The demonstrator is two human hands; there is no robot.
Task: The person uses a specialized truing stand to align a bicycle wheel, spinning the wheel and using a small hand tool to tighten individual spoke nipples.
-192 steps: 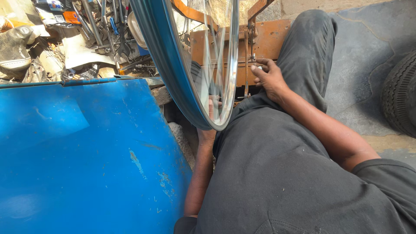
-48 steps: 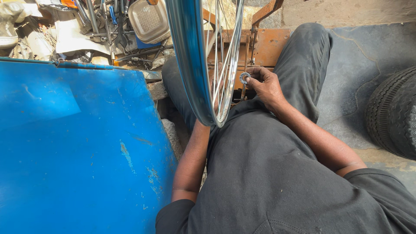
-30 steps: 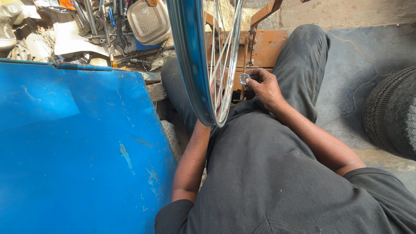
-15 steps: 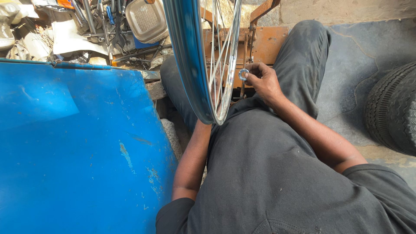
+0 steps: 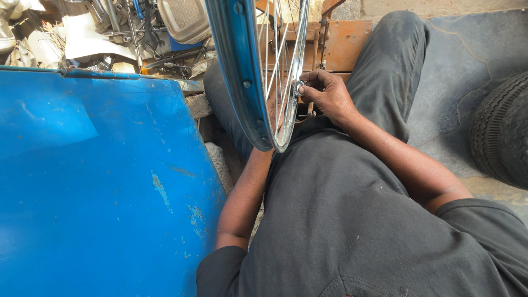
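While blue rim hides left hand, right hand pinches spoke tool.

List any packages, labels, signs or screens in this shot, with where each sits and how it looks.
No clear package, label, sign or screen shows.
Nearest thing: white paper or plastic sheet, crumpled, top left among the metal tools; I cannot tell whether it is packaging.
Blue panel, left: bare scuffed paint, no sticker.
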